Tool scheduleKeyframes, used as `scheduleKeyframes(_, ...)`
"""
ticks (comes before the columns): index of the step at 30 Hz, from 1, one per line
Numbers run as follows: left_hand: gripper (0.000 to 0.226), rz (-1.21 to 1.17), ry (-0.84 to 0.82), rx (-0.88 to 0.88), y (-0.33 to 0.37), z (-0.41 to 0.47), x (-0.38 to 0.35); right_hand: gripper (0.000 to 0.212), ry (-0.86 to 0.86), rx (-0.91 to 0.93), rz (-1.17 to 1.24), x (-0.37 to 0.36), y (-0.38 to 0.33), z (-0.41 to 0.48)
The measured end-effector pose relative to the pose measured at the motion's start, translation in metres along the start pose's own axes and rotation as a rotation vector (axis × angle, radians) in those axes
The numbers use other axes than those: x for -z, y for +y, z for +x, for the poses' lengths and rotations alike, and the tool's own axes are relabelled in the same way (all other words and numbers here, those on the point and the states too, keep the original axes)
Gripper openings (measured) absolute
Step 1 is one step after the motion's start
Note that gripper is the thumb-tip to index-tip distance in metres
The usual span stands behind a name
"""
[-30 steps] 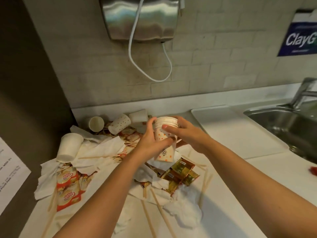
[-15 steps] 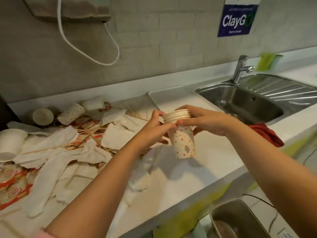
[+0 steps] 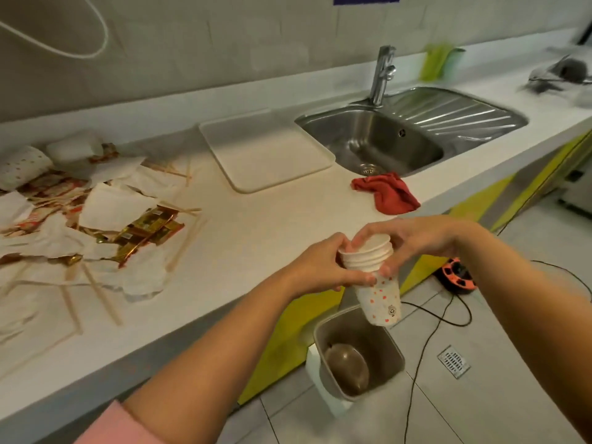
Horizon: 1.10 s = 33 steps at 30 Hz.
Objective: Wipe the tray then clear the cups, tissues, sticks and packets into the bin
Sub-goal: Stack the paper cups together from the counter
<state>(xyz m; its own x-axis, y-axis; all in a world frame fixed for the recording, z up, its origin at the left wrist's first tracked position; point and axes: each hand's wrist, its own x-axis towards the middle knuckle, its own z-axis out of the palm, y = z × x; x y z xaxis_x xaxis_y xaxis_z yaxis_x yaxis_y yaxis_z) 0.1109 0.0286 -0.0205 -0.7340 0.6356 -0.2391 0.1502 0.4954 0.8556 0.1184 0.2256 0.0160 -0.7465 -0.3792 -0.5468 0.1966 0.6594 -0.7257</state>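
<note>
The stack of nested white paper cups (image 3: 381, 299), its outer cup dotted red, hangs tilted directly above the square steel bin (image 3: 381, 350). My left hand (image 3: 323, 267) grips the stack just under the rims, fingers curled round it. My right hand (image 3: 426, 238) pinches the rims from the other side.

Hazards:
- The stack's base points toward the bin's far rim. A release from here may strike that rim and tip cups onto the floor.
- The cups are only nested, so uneven release may let them separate and scatter.
- Any leftover liquid may drip beside the bin, where a black cable (image 3: 426, 344) lies.

Count:
- Stack: one, with at least four rims; exact number unclear.
- Bin: one.
- Flat white plastic tray (image 3: 266, 152), on the counter beyond the bin: one.
- Loose paper cups (image 3: 22, 165), far left of the bin: two in view.
- Wooden sticks (image 3: 185, 241): at least six.
- Gold packets (image 3: 147, 225) and white tissues (image 3: 112, 206): several, too overlapped to count.
- Red cloth (image 3: 387, 193): one.
</note>
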Motion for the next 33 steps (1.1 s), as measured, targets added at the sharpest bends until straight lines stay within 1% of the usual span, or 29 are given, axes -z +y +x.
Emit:
scheduleKeyframes(3, 0.045, 0.081, -0.005, -0.014, -0.014, 0.012, -0.036, 0.064, -0.03, -0.023, -0.005, -0.012, 0.036, -0.001)
scheduleKeyframes(5, 0.048, 0.093, -0.008, 0.005, -0.029, 0.02, -0.06, 0.065, 0.006, -0.029, 0.019, -0.024, 0.062, 0.004)
scheduleKeyframes(7, 0.052, 0.079, 0.011, 0.038, -0.046, 0.026, -0.081, 0.068, 0.076, -0.022, 0.018, -0.039, 0.087, 0.014)
scheduleKeyframes(8, 0.056, 0.076, 0.031, 0.053, -0.053, 0.029, -0.09, 0.07, 0.117, -0.017, -0.01, -0.048, 0.099, 0.02)
scheduleKeyframes(10, 0.067, 0.067, 0.064, 0.101, -0.066, 0.032, -0.105, 0.074, 0.212, -0.02, -0.147, -0.065, 0.124, 0.035)
scheduleKeyframes(12, 0.076, 0.067, 0.052, 0.176, -0.08, 0.033, -0.118, 0.075, 0.283, -0.062, -0.303, -0.082, 0.145, 0.05)
scheduleKeyframes(14, 0.08, 0.102, 0.011, 0.245, -0.091, 0.033, -0.126, 0.072, 0.311, -0.119, -0.373, -0.096, 0.158, 0.061)
scheduleKeyframes(17, 0.074, 0.14, -0.024, 0.311, -0.103, 0.031, -0.133, 0.069, 0.313, -0.192, -0.427, -0.11, 0.172, 0.073)
scheduleKeyframes(20, 0.065, 0.158, -0.009, 0.328, -0.109, 0.03, -0.132, 0.069, 0.267, -0.235, -0.477, -0.117, 0.181, 0.081)
scheduleKeyframes(24, 0.053, 0.13, 0.046, 0.335, -0.116, 0.029, -0.125, 0.063, 0.215, -0.254, -0.504, -0.116, 0.185, 0.086)
scheduleKeyframes(28, 0.046, 0.149, 0.082, 0.335, -0.116, 0.028, -0.113, 0.053, 0.172, -0.253, -0.498, -0.11, 0.176, 0.09)
scheduleKeyframes(31, 0.04, 0.206, 0.086, 0.315, -0.114, 0.026, -0.101, 0.046, 0.089, -0.27, -0.496, -0.104, 0.161, 0.094)
scheduleKeyframes(33, 0.036, 0.224, 0.087, 0.298, -0.112, 0.024, -0.093, 0.045, 0.029, -0.276, -0.543, -0.101, 0.145, 0.095)
